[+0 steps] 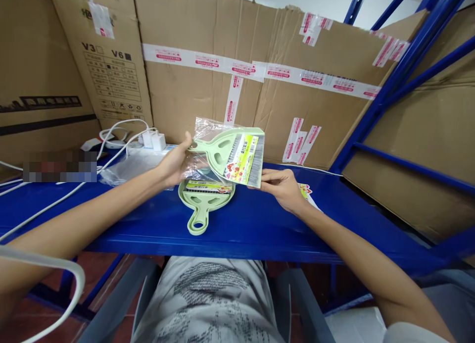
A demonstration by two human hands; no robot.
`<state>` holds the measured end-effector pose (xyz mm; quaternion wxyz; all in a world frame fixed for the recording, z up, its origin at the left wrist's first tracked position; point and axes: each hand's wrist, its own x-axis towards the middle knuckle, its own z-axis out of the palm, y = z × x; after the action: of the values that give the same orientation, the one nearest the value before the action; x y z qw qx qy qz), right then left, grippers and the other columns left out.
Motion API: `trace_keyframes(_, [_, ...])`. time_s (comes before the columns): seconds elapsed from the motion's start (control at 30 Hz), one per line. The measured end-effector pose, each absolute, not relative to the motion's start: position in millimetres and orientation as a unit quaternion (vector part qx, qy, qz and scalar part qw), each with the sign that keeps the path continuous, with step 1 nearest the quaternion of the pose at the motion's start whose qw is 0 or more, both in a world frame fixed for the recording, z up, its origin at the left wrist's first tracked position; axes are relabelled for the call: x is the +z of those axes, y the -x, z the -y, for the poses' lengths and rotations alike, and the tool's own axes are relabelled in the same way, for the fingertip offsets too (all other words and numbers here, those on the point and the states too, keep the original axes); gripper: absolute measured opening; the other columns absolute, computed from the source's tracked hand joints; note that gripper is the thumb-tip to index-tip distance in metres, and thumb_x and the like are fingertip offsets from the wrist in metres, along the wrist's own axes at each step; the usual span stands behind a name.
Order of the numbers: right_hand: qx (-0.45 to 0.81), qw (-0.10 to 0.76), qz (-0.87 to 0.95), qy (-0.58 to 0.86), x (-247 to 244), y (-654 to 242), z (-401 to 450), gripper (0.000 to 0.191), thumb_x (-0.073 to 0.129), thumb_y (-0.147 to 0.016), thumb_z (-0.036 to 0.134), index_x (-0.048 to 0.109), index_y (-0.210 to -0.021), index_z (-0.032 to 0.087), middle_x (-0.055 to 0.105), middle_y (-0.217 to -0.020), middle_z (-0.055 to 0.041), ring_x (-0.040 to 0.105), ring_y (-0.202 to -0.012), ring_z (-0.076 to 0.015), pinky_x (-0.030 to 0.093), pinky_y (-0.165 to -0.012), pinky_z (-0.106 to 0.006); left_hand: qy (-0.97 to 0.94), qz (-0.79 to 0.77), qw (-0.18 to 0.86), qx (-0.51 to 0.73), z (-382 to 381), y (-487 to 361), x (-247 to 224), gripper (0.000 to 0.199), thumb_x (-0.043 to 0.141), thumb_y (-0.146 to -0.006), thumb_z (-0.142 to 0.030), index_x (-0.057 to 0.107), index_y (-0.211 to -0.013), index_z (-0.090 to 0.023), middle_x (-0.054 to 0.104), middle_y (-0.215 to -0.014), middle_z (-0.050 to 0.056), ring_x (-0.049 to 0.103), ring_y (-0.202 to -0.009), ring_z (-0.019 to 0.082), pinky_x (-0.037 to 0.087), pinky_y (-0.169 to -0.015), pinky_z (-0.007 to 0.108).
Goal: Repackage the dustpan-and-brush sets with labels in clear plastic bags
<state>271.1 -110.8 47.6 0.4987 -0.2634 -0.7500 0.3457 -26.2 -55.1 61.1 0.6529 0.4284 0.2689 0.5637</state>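
A pale green dustpan and brush set [217,152] with a yellow-green printed card is held above the table, partly in a clear plastic bag [208,127]. My left hand [178,161] grips the bag and the set's handle end. At the lower right corner of the set, my right hand [280,187] pinches the edge of the dustpan. Beneath them, a second green dustpan set [200,202] lies on the blue table [260,224], its looped handle towards me. Part of this lower set is covered by the held one.
Clear plastic bags [129,167] lie at the left beside white cables and plugs [154,140]. A printed card [307,192] is behind my right wrist. Taped cardboard [208,95] stands along the back, and blue metal bars [401,80] rise at the right.
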Motion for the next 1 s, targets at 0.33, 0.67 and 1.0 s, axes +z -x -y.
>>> trace_keyframes(0.33, [0.369,0.593,0.670,0.253,53.5,-270.1,109.9,0.019,0.097,-0.075,0.034,0.088,-0.090,0.025,0.070,-0.117,-0.0077,0.075,-0.087,-0.0181,0.072,-0.071,-0.035,-0.386,-0.336,0.659,0.552,55.6,26.0,67.9,0.040,0.045,-0.112,-0.033,0.066,-0.134,-0.008,0.082,-0.095,0.016,0.080,-0.071,0.025,0.067,-0.062,0.033])
trace_keyframes(0.67, [0.222,0.619,0.712,0.248,46.9,-270.3,116.7,0.013,0.089,-0.085,0.040,0.087,-0.095,0.031,0.061,-0.133,-0.0088,0.060,-0.132,-0.0334,0.075,-0.083,-0.051,-0.331,-0.336,0.654,0.592,54.1,24.5,66.8,0.034,0.049,-0.109,-0.029,0.070,-0.125,-0.008,0.082,-0.091,0.014,0.076,-0.062,0.022,0.068,-0.064,0.034])
trace_keyframes(1.0, [0.152,0.596,0.754,0.230,55.2,-276.7,119.4,0.007,0.085,-0.089,0.031,0.088,-0.094,0.035,0.074,-0.116,-0.0106,0.060,-0.133,-0.0343,0.066,-0.091,-0.051,-0.345,-0.337,0.649,0.588,51.7,29.3,68.5,0.032,0.048,-0.111,-0.034,0.071,-0.107,-0.011,0.080,-0.087,0.014,0.079,-0.072,0.026,0.069,-0.067,0.038])
